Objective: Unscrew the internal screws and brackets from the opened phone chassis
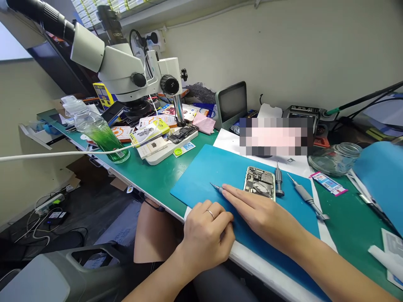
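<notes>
Clear plastic bottle of green liquid (102, 133) on green tabletop (151, 180), white-and-black microscope (122, 69) behind; flat blue mat (201, 172) right of them; left hand (210, 235) curled loosely by mat's near edge, can't tell if anything's inside; thin grey metal screwdriver (217, 187) on mat, tip leftward, under straight, close-together fingers of right hand (255, 209), grip underneath hidden; opened pale-edged rectangular phone (260, 182) on mat, just beyond right hand; short grey metal driver (278, 183) beside it, long grey metal driver (305, 196) angled further right, then clear glass jar (333, 159)
</notes>
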The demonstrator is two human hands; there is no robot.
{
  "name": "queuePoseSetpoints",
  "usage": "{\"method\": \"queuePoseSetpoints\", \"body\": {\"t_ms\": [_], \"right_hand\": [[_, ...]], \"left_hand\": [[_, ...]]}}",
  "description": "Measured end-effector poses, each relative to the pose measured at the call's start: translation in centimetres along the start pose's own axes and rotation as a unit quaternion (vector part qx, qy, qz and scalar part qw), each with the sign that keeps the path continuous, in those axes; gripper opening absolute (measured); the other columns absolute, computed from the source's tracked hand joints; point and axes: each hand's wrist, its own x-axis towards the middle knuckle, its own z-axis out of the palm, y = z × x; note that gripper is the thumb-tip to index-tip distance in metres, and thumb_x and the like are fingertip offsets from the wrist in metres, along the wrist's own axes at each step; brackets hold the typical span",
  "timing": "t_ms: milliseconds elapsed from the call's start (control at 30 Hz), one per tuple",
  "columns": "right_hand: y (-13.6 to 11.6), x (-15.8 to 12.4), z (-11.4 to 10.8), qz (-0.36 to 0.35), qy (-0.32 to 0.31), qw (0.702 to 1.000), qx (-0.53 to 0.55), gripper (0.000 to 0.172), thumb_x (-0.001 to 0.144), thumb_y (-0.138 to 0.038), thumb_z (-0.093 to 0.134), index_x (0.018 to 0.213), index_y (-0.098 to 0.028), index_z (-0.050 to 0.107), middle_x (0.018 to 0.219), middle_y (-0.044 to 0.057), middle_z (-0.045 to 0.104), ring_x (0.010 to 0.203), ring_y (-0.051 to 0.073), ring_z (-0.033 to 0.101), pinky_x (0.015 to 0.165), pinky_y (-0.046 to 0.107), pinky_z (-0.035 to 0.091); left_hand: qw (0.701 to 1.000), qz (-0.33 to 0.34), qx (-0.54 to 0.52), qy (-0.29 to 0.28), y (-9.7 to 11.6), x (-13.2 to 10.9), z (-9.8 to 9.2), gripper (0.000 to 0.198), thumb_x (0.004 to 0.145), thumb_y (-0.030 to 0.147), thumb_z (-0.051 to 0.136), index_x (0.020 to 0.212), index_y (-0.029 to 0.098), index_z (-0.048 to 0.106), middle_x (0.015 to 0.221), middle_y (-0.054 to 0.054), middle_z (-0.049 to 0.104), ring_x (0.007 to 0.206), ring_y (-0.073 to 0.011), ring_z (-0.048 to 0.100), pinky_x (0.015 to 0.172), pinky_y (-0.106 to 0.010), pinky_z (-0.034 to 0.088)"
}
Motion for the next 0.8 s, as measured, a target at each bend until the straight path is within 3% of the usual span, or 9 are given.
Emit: {"method": "queuePoseSetpoints", "body": {"t_ms": [167,300,400,500,600,667,800], "right_hand": [[0.1,-0.5,-0.3,0.01,0.021,1.0,0.007,0.046,0.101,-0.003,0.049,0.142,-0.015,0.066,0.139,0.016,0.071,0.121,0.026,0.075,0.104,0.037,0.063],[0.0,-1.3,-1.0,0.057,0.051,0.997,0.019,0.049,0.1,-0.004,0.051,0.142,-0.023,0.066,0.139,0.012,0.072,0.121,0.025,0.075,0.1,0.038,0.066],[0.2,-1.8,-2.1,0.101,0.074,0.991,0.043,0.044,0.1,-0.007,0.054,0.137,-0.026,0.069,0.135,0.009,0.075,0.12,0.023,0.075,0.1,0.039,0.066],[0.6,-2.2,-3.3,0.158,0.105,0.98,0.067,0.033,0.101,-0.012,0.055,0.123,-0.028,0.074,0.125,0.007,0.079,0.117,0.024,0.077,0.1,0.044,0.066],[1.2,-2.2,-4.2,0.231,0.144,0.958,0.091,0.02,0.101,-0.021,0.059,0.109,-0.027,0.077,0.114,0.006,0.081,0.11,0.026,0.078,0.097,0.047,0.065],[1.7,-2.2,-4.6,0.279,0.174,0.938,0.109,0.016,0.101,-0.026,0.061,0.106,-0.025,0.076,0.109,0.006,0.081,0.103,0.025,0.079,0.091,0.042,0.067],[2.2,-2.4,-4.8,0.35,0.223,0.897,0.152,0.015,0.099,-0.034,0.066,0.107,-0.023,0.074,0.102,0.006,0.08,0.093,0.023,0.079,0.082,0.036,0.067]], "left_hand": [[0.999,-0.032,-0.044,-0.006,0.2,0.2,-0.5,0.019,0.095,0.009,0.051,0.092,0.023,0.063,0.083,-0.002,0.068,0.074,-0.02,0.059,0.067,-0.036,0.042],[0.994,-0.044,-0.097,-0.039,0.0,0.9,-2.4,0.018,0.099,0.01,0.05,0.101,0.024,0.061,0.089,0.0,0.068,0.08,-0.0165,0.063,0.072,-0.029,0.051],[0.993,-0.032,-0.096,-0.054,-0.9,2.7,-3.7,0.016,0.099,0.012,0.05,0.105,0.023,0.061,0.092,-0.002,0.068,0.082,-0.0179,0.062,0.073,-0.031,0.051],[0.993,0.01,-0.081,-0.081,-2.2,6.4,-4.0,0.016,0.096,0.014,0.053,0.107,0.022,0.062,0.094,-0.003,0.068,0.082,-0.0188,0.061,0.074,-0.033,0.051],[0.986,0.088,-0.081,-0.117,-3.2,11.1,-2.8,0.012,0.094,0.017,0.059,0.104,0.021,0.064,0.097,-0.003,0.067,0.086,-0.0185,0.063,0.079,-0.034,0.053],[0.979,0.135,-0.083,-0.128,-3.8,13.7,-1.4,0.013,0.097,0.03,0.066,0.102,0.018,0.064,0.097,-0.003,0.066,0.088,-0.0186,0.063,0.081,-0.036,0.054],[0.97,0.185,-0.09,-0.128,-4.9,16.1,1.7,0.028,0.101,0.045,0.065,0.102,0.017,0.066,0.098,-0.004,0.067,0.087,-0.0182,0.065,0.082,-0.038,0.057]]}}
